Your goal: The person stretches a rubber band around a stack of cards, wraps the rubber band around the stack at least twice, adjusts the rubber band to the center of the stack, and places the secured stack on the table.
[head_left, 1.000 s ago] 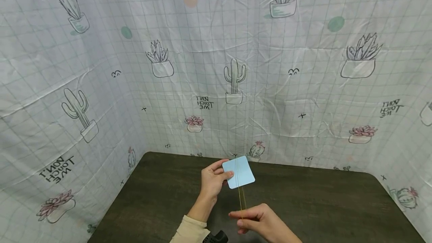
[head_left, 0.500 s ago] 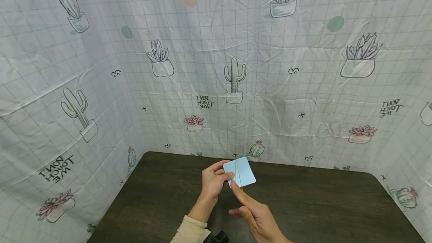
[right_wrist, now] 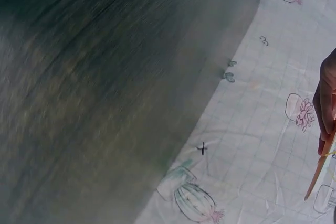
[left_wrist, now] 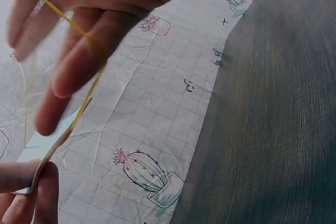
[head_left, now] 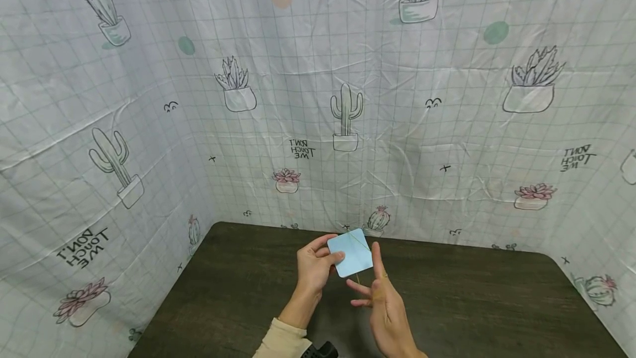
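My left hand (head_left: 313,272) pinches a thin, light blue square card (head_left: 354,252) with rounded corners, thumb on its face. Whether it is one card or several I cannot tell. A yellow rubber band (left_wrist: 90,93) runs from the card to my right hand (head_left: 390,308). Just right of the card, that hand's fingers are spread and mostly straight, with the band stretched over them. The left wrist view shows the right hand (left_wrist: 105,11) blurred above the card's edge. In the right wrist view, fingers (right_wrist: 326,100) on the card (right_wrist: 319,174) show at the right border.
A dark wood-grain table (head_left: 472,297) lies under both hands. Behind and beside it hangs a white grid curtain (head_left: 397,175) printed with cacti. A beige sleeve (head_left: 280,338) and a black wrist device (head_left: 320,350) are at the bottom edge.
My right hand has gone from pulling the band below the card, upward and to the right beside it, its fingers spreading and the band slanting across the card's top corner. The left hand stays put.
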### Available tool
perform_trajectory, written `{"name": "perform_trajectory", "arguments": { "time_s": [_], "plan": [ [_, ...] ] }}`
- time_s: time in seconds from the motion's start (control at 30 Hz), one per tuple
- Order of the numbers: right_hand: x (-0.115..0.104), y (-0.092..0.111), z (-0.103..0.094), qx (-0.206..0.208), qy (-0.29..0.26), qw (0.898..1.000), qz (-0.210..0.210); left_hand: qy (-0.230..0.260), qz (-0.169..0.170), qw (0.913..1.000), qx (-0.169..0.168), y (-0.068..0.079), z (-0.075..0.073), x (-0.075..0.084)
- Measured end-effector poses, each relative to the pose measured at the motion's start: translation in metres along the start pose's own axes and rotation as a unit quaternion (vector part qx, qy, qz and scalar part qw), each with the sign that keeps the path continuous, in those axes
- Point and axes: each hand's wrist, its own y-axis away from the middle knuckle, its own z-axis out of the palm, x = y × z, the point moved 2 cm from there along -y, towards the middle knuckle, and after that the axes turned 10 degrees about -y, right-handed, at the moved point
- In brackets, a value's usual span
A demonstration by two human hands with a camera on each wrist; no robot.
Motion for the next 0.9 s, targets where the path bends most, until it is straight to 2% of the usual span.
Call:
{"name": "perform_trajectory", "arguments": {
  "time_s": [0.07,0.17,0.33,0.53,0.73,0.9],
  "plan": [
    [0.0005,-0.0013,-0.0004,0.029,-0.030,0.998,0.045,0.000,0.004,1.0000,0.005,0.0005,-0.0003,0.0016],
    [0.0006,-0.0032,-0.0013,0.055,-0.081,0.991,0.089,0.001,0.011,0.9999,0.012,0.0008,-0.0006,0.0020],
    [-0.0002,-0.0073,-0.0032,0.092,-0.147,0.976,0.130,0.011,0.029,0.9994,0.016,0.0015,0.0009,0.0024],
    [-0.0047,-0.0085,-0.0056,0.141,-0.182,0.958,0.170,0.010,0.054,0.9981,0.026,0.0031,0.0022,0.0043],
    [-0.0051,-0.0074,-0.0057,0.152,-0.207,0.947,0.194,-0.005,0.066,0.9966,0.048,0.0027,0.0016,0.0035],
    [-0.0023,-0.0061,-0.0029,0.155,-0.232,0.931,0.235,-0.001,0.076,0.9953,0.059,0.0013,0.0015,0.0022]
  ]
}}
